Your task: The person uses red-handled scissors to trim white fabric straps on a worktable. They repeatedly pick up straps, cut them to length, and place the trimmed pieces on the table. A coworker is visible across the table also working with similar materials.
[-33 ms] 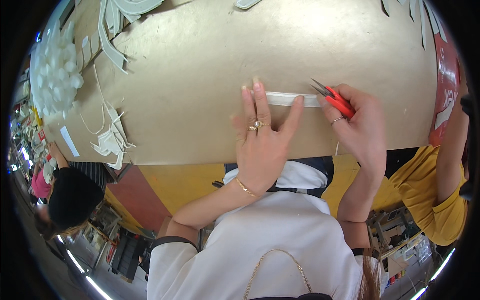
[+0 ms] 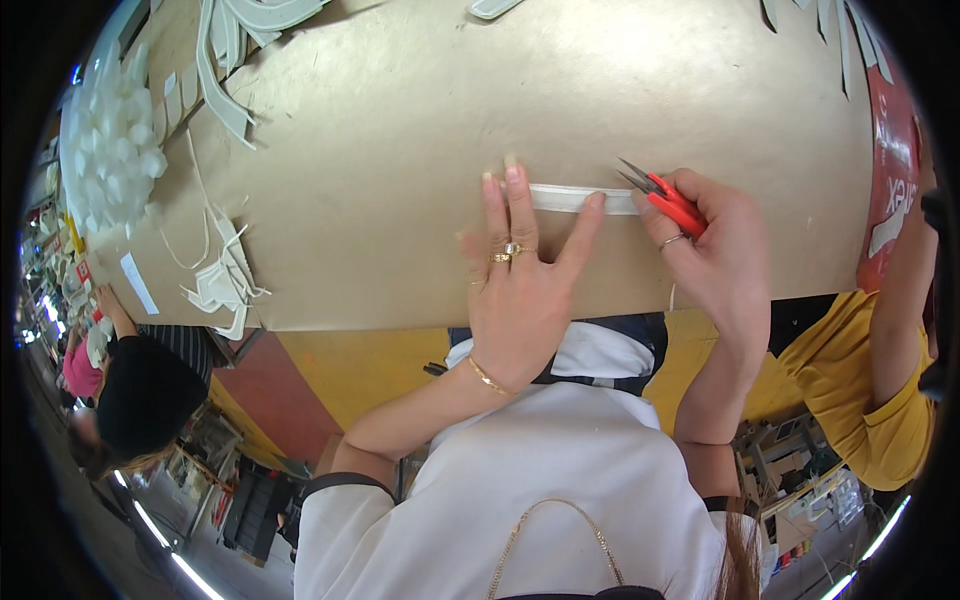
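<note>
A narrow white strip [image 2: 560, 198] lies flat on the brown-covered table [image 2: 400, 150], running left to right in front of me. My left hand [image 2: 522, 285] is spread palm down, its fingers stretched over the strip's left part and its thumb on the strip's lower edge. Red-handled thread snips [image 2: 676, 205] sit in my right hand [image 2: 722, 240], their dark pointed blades slightly apart and aimed up and left. The thumb of that hand is at the strip's right end, which it hides.
White strips and thin cords [image 2: 225, 280] lie in a heap at the table's left front, near a pale paper slip [image 2: 139, 283]. Curved pale pieces [image 2: 222, 80] and translucent white pieces [image 2: 112, 140] are at the far left. People work on both sides; a yellow sleeve [image 2: 860, 390] is at right.
Both hands have shifted very slightly to the left, with the snips moving along. Their hold looks the same.
</note>
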